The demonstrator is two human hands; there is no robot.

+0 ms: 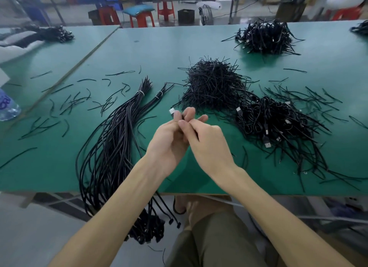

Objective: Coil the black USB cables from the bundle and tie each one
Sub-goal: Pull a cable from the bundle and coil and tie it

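Green table carries the cable bundle. Left hand grasps a USB cable, silver plug protruding. Right hand curls against it; its grasp cannot be determined.

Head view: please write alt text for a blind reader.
The left hand and right hand meet above a green table, pinching a black USB cable near its silver plug. A tied bundle lies left; ties and coiled cables are heaped right.
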